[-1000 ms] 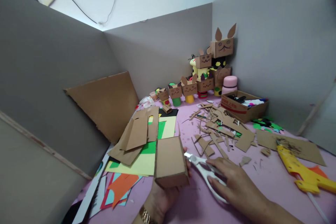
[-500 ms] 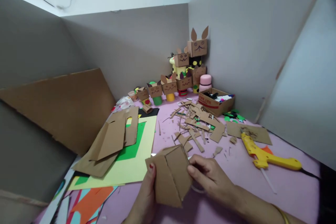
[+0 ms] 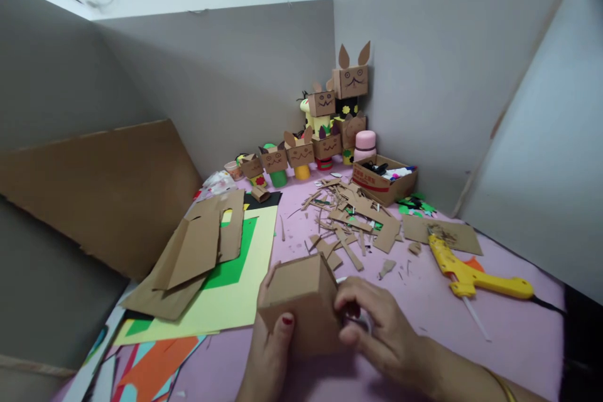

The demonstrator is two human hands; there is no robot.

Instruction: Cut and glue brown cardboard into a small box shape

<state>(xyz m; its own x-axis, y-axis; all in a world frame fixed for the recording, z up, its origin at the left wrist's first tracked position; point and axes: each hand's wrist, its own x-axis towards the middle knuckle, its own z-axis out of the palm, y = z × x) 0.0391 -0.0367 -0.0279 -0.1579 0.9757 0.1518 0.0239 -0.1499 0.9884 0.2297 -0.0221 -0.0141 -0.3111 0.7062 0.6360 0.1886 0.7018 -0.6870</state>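
A small brown cardboard box (image 3: pixel 304 301) is held up over the near side of the table, one side panel and its top facing me. My left hand (image 3: pixel 271 348) grips it from the left, thumb with red nail across the front. My right hand (image 3: pixel 381 326) is at the box's right side, fingers curled together close to its edge. Part of a white curved thing (image 3: pixel 366 320) shows by those fingers; most of it is hidden, and I cannot make out what they hold.
Cardboard scraps (image 3: pixel 353 213) lie beyond the box. A yellow glue gun (image 3: pixel 471 276) rests at right, its cord running off the edge. Cut cardboard sheets (image 3: pixel 193 257) lie over coloured paper at left. Animal-faced box figures (image 3: pixel 301 154) and a marker box (image 3: pixel 384 181) stand behind.
The box has been turned in my left hand: the seamed face seen before has given way to the top and a side. My right fingers have curled in beside it.
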